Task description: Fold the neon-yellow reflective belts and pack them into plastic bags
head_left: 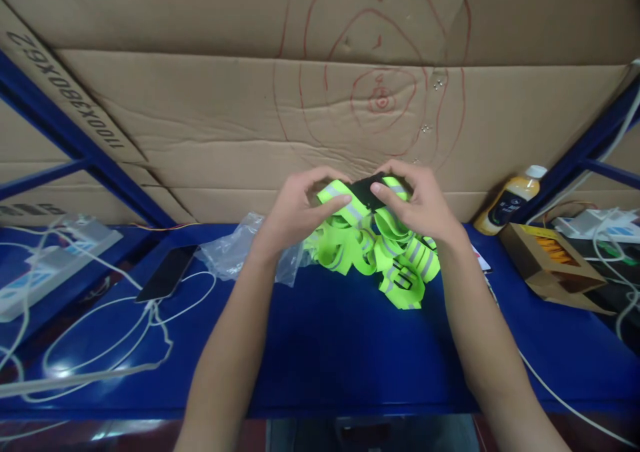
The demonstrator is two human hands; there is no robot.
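My left hand (pixel 295 209) and my right hand (pixel 423 202) hold one neon-green reflective strap (pixel 350 205) between them, just above a pile. The strap has a grey stripe and a black end patch (pixel 367 191), which my right fingers pinch while my left thumb and fingers grip the green part. Below the hands lies a pile of several similar green straps (pixel 395 265) on the blue table (pixel 340 345). A crumpled clear plastic bag (pixel 235 249) rests left of the pile, partly behind my left wrist.
A dark phone (pixel 167 272) with a white cable (pixel 115 332) lies at left, next to a white power strip (pixel 50 262). At right stand an orange bottle (pixel 510 202) and an open cardboard box (pixel 550 265). Cardboard (pixel 200 105) with red scribbles backs the table.
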